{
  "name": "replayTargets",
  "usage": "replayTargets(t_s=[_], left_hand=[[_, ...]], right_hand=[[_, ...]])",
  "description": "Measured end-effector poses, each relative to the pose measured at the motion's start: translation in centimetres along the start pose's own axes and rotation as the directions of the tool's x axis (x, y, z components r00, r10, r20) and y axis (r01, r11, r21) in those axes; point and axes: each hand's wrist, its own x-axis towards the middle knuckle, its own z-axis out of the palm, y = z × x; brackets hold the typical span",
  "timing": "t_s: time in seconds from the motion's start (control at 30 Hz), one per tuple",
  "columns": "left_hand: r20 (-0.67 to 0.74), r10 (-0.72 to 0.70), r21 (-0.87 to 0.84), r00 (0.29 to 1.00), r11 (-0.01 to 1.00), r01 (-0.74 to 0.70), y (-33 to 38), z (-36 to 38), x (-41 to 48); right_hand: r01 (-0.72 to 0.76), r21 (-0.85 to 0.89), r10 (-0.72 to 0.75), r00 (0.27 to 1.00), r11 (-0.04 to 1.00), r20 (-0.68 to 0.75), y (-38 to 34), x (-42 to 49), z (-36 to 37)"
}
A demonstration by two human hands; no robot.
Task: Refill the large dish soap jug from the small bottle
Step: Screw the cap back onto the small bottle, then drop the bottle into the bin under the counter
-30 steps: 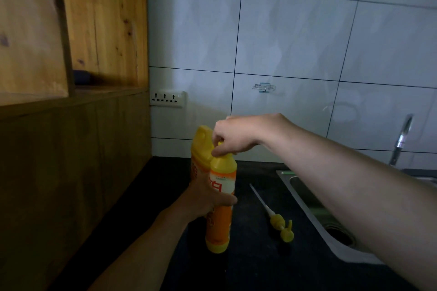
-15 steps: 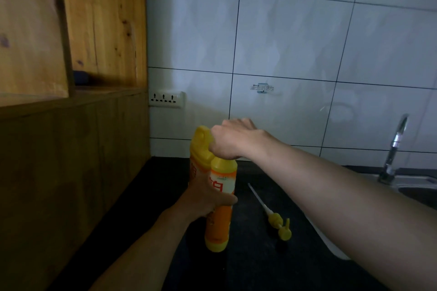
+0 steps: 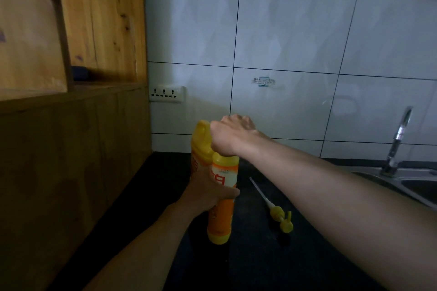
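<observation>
A small orange and yellow soap bottle [image 3: 222,215] stands upright on the dark counter [image 3: 260,255]. My left hand [image 3: 208,194] grips its middle from the left. My right hand [image 3: 229,137] is curled over the bottle's top, which hides the cap. Right behind the bottle stands the large yellow dish soap jug [image 3: 201,146]; only its handle and shoulder show. A yellow pump head with a white tube [image 3: 276,210] lies on the counter to the right of the bottle.
A wooden cabinet [image 3: 71,125] walls the left side. A steel sink [image 3: 406,182] with a tap [image 3: 397,139] sits at the right. A white socket strip [image 3: 166,94] hangs on the tiled wall behind.
My right hand has turned on top of the bottle, its knuckles rolling toward the back. The view has drifted a little left. The bottle and left hand stay put.
</observation>
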Motion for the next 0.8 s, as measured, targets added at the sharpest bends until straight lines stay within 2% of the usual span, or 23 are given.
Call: replayTargets(t_s=[0.17, 0.27, 0.4, 0.53, 0.67, 0.8], left_hand=[[0.012, 0.073, 0.084, 0.997, 0.994, -0.074, 1.7, 0.9, -0.7], [-0.026, 0.124, 0.115, 0.992, 0.986, -0.12, 2.9, 1.3, -1.2], [-0.104, 0.165, 0.06, 0.981, 0.985, -0.16, 5.2, 1.7, -1.6], [-0.084, 0.17, 0.024, 0.982, 0.985, -0.169, 7.1, 2.5, -2.6], [0.007, 0.213, 0.037, 0.977, 0.976, -0.213, 8.2, 3.0, -3.5], [0.084, 0.243, -0.006, 0.966, 0.97, -0.243, 9.1, 4.0, -4.4]], right_hand=[[-0.168, 0.071, 0.167, 0.986, 0.983, 0.021, 1.5, -1.2, 0.1], [-0.19, 0.134, 0.199, 0.978, 0.973, -0.058, 2.2, -2.6, -0.5], [-0.185, 0.218, 0.213, 0.97, 0.958, -0.113, 2.5, -4.0, -3.0], [-0.247, 0.223, 0.252, 0.968, 0.943, 0.009, 3.5, -6.1, -5.3], [-0.301, 0.215, 0.288, 0.953, 0.929, 0.091, 4.5, -7.7, -6.6], [-0.304, 0.377, 0.241, 0.949, 0.875, 0.204, 5.1, -9.3, -7.1]])
